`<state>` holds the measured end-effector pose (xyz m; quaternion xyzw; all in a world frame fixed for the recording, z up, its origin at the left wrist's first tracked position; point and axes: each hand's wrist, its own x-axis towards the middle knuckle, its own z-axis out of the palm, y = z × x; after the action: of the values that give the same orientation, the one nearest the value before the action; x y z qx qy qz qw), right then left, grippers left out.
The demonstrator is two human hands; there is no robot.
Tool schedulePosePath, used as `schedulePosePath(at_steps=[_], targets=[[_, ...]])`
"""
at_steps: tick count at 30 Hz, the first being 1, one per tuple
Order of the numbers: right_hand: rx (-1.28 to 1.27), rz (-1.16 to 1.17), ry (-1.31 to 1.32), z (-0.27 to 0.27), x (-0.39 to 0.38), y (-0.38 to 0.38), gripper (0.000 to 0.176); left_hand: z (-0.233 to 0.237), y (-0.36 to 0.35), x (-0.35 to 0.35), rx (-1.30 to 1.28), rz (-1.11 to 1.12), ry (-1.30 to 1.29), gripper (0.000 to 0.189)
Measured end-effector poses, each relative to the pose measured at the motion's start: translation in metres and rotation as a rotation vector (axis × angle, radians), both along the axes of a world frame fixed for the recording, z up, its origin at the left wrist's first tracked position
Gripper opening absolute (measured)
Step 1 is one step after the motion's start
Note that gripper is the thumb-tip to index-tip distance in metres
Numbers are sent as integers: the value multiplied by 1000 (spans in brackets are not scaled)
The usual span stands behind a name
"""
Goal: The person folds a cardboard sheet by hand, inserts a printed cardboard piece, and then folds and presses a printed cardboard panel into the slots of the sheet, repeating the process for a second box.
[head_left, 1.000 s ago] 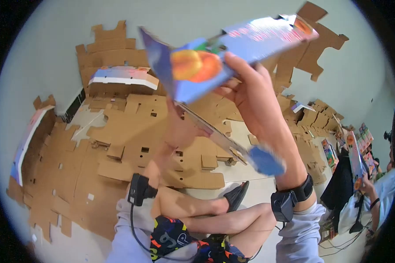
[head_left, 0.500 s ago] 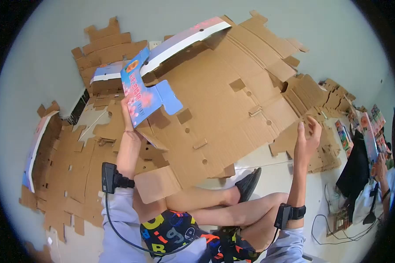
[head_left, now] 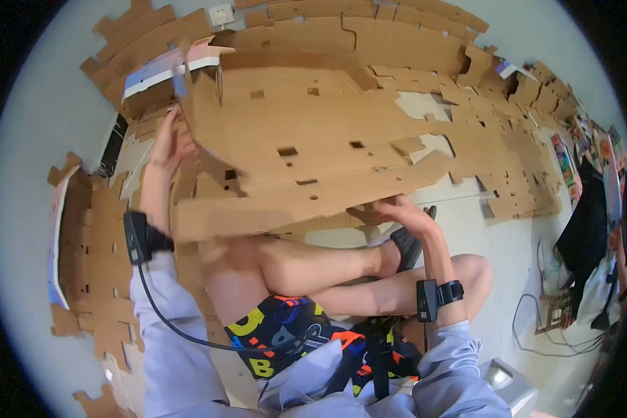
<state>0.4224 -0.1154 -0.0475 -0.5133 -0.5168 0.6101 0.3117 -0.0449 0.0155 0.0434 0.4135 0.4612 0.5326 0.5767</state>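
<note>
A large brown unfolded cardboard box [head_left: 258, 212] spans the space above my crossed legs, blurred by motion. Holes and slots show in the cardboard around it. At its left side, my left hand [head_left: 171, 141] has its fingers curled against the cardboard edge, partly smeared. My right hand [head_left: 403, 211] grips the near edge towards the right, its fingertips hidden beneath the cardboard. The printed outer face of the box is mostly turned away from view.
Flat cardboard sheets [head_left: 512, 150] cover much of the floor and lean along the wall. White-edged printed cardboard [head_left: 57, 237] stands at the left. Cables [head_left: 561, 341] and a black cloth [head_left: 584, 223] lie at the right, near another person. A wall socket [head_left: 221, 14] is at the back.
The cardboard has swung over and dropped lower, turning its blue printed flap from view. My right hand came from free air onto the near edge; my left hand shifted left and up.
</note>
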Motion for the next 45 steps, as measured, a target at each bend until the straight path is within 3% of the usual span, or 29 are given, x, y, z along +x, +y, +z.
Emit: schedulePosePath(at_steps=[1,2,4,6,8,11,14,17,21,23,24,26,29,32,35,38,41,45], targets=[[-104,-62,-75,4,-5,-10,66,-20,-5,-23,-26,-66,-37,41],[-156,-238,80,-7,-3,-15,67,-40,-11,-46,-55,-132,-72,42],[-264,-586,385,-42,11,-22,70,-56,-60,-51,-160,20,106,39],[-103,-888,292,-64,13,-27,74,-125,-82,-97,-171,107,243,36],[-16,-885,190,-62,13,-20,78,-147,-132,-101,-206,181,169,37],[149,-899,78,-48,14,2,84,-154,-195,-51,-273,285,-142,43],[364,-899,83,-45,21,30,75,-164,-220,-18,-155,324,-113,49],[400,-774,79,-19,17,36,68,-140,-223,9,-160,209,-225,51],[446,-457,-75,-22,16,26,60,-111,-206,30,-148,89,-347,53],[533,-318,-315,-6,-2,7,58,-108,-188,23,-85,124,-372,53],[573,-248,-429,-1,-12,2,57,-107,-175,18,-40,130,-251,51],[573,-213,-406,-5,-30,2,51,-110,-152,6,43,133,-2,48],[556,-91,-442,-21,-49,-1,41,-118,-133,-8,263,-98,688,45],[718,40,-456,-50,-55,-2,32,-121,-139,5,-160,-222,328,46],[758,117,-475,-50,-56,-5,27,-129,-159,18,179,-192,881,49],[735,94,-597,-42,-57,1,20,-138,-155,25,657,-54,1139,42],[606,108,-559,-19,-58,12,23,-133,-148,37,791,262,1599,29],[532,228,-673,3,-61,27,25,-121,-130,33,684,240,1494,18]])
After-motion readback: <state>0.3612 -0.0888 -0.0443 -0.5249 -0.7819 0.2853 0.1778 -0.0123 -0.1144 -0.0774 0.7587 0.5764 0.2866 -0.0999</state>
